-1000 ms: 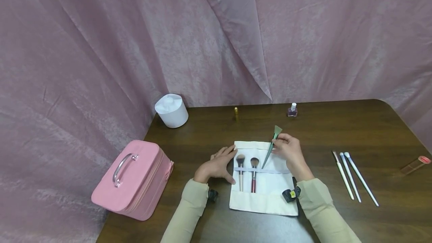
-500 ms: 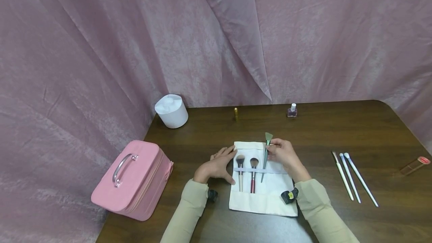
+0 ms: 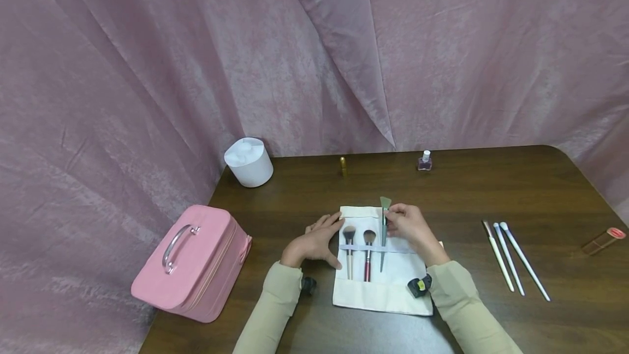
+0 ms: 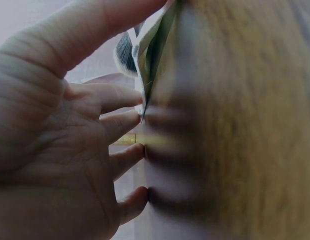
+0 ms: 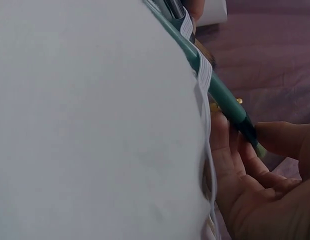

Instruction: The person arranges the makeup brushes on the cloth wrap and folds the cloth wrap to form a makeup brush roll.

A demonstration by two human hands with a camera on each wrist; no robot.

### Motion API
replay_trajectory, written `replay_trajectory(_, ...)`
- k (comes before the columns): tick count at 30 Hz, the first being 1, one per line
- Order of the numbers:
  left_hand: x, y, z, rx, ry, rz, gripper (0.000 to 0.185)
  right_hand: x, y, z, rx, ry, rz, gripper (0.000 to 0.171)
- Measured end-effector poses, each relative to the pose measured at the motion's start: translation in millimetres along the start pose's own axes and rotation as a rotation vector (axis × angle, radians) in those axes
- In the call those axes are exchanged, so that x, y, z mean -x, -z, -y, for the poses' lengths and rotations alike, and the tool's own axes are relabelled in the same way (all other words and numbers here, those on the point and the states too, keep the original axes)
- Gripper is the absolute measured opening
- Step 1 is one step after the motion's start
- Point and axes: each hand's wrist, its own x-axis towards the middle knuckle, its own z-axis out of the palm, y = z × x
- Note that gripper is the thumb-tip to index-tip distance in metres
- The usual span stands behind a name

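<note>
one white cloth brush roll (image 3: 388, 294) lies open on the dark table (image 3: 491, 190), nearest the person. the left hand (image 3: 314, 242) rests flat on its left edge, fingers straight. two fluffy brushes (image 3: 358, 247) sit under its elastic band. the right hand (image 3: 410, 225) pinches one green brush (image 3: 384, 228), its handle slid under the band beside them. three slim white brushes (image 3: 513, 255) lie well apart on the right. one pink case (image 3: 191, 264) stands left; farther back are one white jar (image 3: 249, 161) and one nail polish bottle (image 3: 425, 161).

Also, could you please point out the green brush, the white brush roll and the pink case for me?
green brush (image 3: 384, 228): head view, on its handle just below the head.
white brush roll (image 3: 393, 288): head view, on its bare lower cloth.
pink case (image 3: 206, 266): head view, on its top panel right of the handle.
</note>
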Motion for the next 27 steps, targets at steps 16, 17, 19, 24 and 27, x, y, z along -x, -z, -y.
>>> replay_trajectory(16,1.3,1.5,0.2,0.002,-0.016,0.001,0.112,6.6,-4.9,2.9,0.327,0.012,-0.043,0.021)
replay_trajectory(17,1.4,1.8,-0.1,0.003,-0.015,0.001,0.112,6.8,-5.2,3.0,0.356,0.014,-0.047,0.021)
replay_trajectory(19,1.5,1.7,0.0,0.002,-0.013,0.003,0.112,7.0,-5.2,2.1,0.413,0.026,-0.04,0.022)
replay_trajectory(24,1.1,0.8,1.1,-0.002,-0.012,0.003,0.112,7.2,-6.5,0.2,0.509,0.061,-0.029,0.026)
replay_trajectory(27,0.9,0.9,1.7,0.005,-0.013,0.001,0.112,7.0,-7.6,0.0,0.54,0.052,-0.028,0.034)
